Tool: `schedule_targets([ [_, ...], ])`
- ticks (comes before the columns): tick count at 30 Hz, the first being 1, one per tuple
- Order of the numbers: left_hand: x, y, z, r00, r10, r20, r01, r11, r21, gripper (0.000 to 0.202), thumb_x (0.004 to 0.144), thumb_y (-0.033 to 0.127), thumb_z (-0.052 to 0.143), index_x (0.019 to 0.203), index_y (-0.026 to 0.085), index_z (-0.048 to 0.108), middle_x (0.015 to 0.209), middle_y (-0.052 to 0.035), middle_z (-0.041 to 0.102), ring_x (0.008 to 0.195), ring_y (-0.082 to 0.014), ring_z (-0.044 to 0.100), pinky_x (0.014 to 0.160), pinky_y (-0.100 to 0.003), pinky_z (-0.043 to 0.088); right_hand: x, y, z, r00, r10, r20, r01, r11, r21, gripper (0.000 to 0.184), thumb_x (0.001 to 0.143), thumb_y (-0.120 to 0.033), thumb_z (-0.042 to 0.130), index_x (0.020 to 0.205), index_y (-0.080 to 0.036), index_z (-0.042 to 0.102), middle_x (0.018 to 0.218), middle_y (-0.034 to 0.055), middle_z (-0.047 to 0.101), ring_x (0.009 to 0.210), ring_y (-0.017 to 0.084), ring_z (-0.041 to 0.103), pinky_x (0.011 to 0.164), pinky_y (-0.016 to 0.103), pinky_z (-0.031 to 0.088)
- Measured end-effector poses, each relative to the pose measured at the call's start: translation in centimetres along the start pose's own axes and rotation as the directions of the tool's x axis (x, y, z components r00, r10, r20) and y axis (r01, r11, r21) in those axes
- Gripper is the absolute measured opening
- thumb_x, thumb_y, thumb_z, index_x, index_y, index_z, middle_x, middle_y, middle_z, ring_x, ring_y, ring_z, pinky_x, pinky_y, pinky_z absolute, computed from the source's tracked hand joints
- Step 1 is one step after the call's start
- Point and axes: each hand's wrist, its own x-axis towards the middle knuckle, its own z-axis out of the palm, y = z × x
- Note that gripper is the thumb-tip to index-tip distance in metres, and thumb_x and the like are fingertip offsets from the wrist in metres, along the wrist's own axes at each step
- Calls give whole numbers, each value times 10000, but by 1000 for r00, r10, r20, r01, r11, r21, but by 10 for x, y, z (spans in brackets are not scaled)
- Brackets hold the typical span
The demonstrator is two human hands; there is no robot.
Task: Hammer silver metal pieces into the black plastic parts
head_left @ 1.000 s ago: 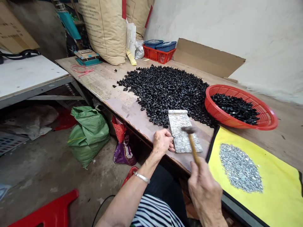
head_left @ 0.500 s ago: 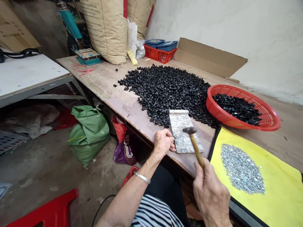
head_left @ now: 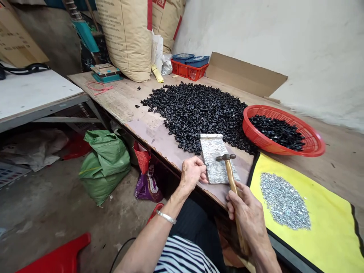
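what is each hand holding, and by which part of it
The right hand holds the hammer partway along its handle. The left hand pinches a small piece at the edge of the block; too small to tell by which part.

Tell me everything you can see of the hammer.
The hammer has a small, dark, metal-looking head with a rounded knob at its right end, on a yellowish-brown, wood-looking handle. The right hand grips the handle partway along; more of it shows below the hand. The handle slants up and leftward in the picture. The head is over the slab; whether it touches, I cannot tell.
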Motion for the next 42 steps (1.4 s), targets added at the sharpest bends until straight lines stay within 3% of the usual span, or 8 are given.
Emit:
schedule_targets([
  [7, -25, 6, -10, 952, 26, 304, 56, 964, -258, 215, 610, 223, 694, 656, 126, 509, 525, -9, 589, 346, -88, 476, 326, -264, 491, 3, 1, -1, 944, -325, -59, 223, 757, -614, 277, 810, -293, 414, 938, -155, 616, 738, 89, 638, 596, 169, 561, 542, 268, 381],
  [11, -29, 8, -6, 917, -47, 395, 188, 927, -326, 242, 599, 213, 715, 674, 124, 502, 531, -25, 602, 348, -85, 459, 295, -258, 477, -2, -5, -1, 931, -358, -70, 204, 669, -715, 295, 843, -331, 404, 892, -153, 634, 781, 96, 640, 706, 193, 583, 588, 273, 382],
  [17, -25, 5, 2, 900, -95, 425, 250, 912, -325, 264, 588, 207, 730, 671, 124, 494, 526, -31, 607, 340, -83, 450, 281, -251, 468, -1, -24, -9, 992, -93, -89, 76, 982, -174, 348, 810, -457, 445, 744, -171, 632, 622, 23, 587, 566, 136, 533, 551, 253, 402],
  [22, -24, 2, 6, 883, -143, 448, 293, 913, -285, 265, 592, 234, 727, 671, 127, 498, 521, -27, 604, 330, -82, 446, 268, -237, 452, 6, -29, -1, 969, 122, 214, -207, 874, 439, 418, 745, -551, 542, 814, -143, 605, 582, 10, 577, 404, 92, 452, 335, 203, 299],
  [35, -36, 7, 10, 961, -48, 274, -17, 973, 230, 48, 640, 193, 564, 650, 151, 544, 388, 51, 473, 297, -73, 429, 314, -164, 362, 34, -41, -15, 847, 114, 519, -272, 932, 240, 320, 667, -445, 613, 619, -154, 488, 411, -32, 509, 270, 64, 381, 296, 178, 253],
  [37, -32, 8, 9, 970, -8, 245, -42, 979, 198, 117, 654, 230, 575, 743, 155, 575, 422, 55, 483, 314, -84, 435, 330, -188, 379, 57, -53, -35, 910, 35, 413, -157, 951, 265, 295, 641, -413, 644, 662, -141, 533, 428, -25, 518, 305, 82, 421, 336, 209, 322],
  [39, -22, 9, 4, 990, 36, 135, -66, 971, 228, 153, 671, 256, 576, 796, 168, 586, 455, 57, 485, 341, -95, 440, 355, -210, 398, 88, -64, -61, 993, -111, 47, 97, 965, 246, 297, 662, -383, 643, 738, -101, 589, 482, 9, 550, 370, 90, 470, 406, 237, 357],
  [42, 2, 10, -7, 972, 226, -71, -171, 876, 450, 81, 687, 229, 574, 750, 185, 601, 568, 29, 539, 476, -111, 503, 476, -225, 446, 129, -65, -100, 884, -296, -363, 243, 952, -186, 499, 771, -420, 515, 1006, 10, 605, 625, 111, 621, 498, 130, 571, 462, 279, 331],
])
